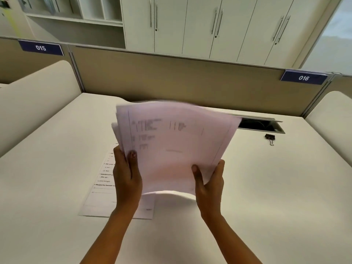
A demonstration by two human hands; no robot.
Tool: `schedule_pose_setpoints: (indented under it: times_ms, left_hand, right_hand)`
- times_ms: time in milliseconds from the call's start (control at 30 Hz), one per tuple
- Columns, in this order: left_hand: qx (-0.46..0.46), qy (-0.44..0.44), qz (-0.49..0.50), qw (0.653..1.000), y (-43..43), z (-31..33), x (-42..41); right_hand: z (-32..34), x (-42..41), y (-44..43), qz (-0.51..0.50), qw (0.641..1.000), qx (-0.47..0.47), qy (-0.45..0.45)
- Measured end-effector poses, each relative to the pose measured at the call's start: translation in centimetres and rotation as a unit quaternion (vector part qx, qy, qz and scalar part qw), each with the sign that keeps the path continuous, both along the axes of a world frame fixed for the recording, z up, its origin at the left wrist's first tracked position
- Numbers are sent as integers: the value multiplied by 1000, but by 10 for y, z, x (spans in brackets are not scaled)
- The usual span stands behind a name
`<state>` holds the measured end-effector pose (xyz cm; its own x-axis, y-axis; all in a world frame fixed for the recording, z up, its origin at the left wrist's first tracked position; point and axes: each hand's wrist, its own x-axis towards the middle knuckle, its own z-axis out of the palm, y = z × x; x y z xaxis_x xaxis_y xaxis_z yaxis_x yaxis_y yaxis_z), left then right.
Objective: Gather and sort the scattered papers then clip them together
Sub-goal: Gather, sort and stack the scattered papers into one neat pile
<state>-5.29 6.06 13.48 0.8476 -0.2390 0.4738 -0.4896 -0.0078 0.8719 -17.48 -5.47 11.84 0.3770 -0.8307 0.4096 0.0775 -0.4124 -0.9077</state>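
Papers (175, 141) are held up off the table (266, 187) in both hands, near the middle of the scene, tilted with the printed face toward the camera. The sheets are blurred; faint lines of print show on the top sheet but cannot be read. At the left edge several sheet corners fan out unevenly, so the stack is not squared.

The left hand (126, 178) grips the lower left corner of the stack, thumb on the front face, fingers (119, 159) clamped on the papers from behind. The right hand (209, 185) grips the lower right edge the same way, thumb in front, its fingers closed on the stack behind the sheets.

One printed sheet (101, 187) lies flat on the table below and to the left of the held stack, partly hidden by the left forearm. Its near edge reaches toward the person.

A black binder clip (270, 138) rests on the table to the far right, well apart from the papers, just in front of an open cable slot (262, 125) in the table surface.

A beige partition (190, 79) stands along the far edge, bearing number plates 015 (41, 47) at left and 016 (303, 78) at right. White cabinets (209, 25) stand beyond it.
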Motion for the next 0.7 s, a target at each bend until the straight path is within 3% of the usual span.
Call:
schedule_pose_setpoints:
  times_ms: [200, 400, 700]
  left_hand:
    - [11, 20, -2, 1000, -7, -7, 0]
    - [41, -3, 75, 996, -6, -18, -1]
    - [-30, 25, 74, 997, -17, -8, -4]
  right_hand:
    - [-10, -2, -2, 33, 998, 43, -25]
    - [-25, -3, -2, 38, 997, 63, -4]
    - [-12, -3, -8, -1, 999, 15, -28]
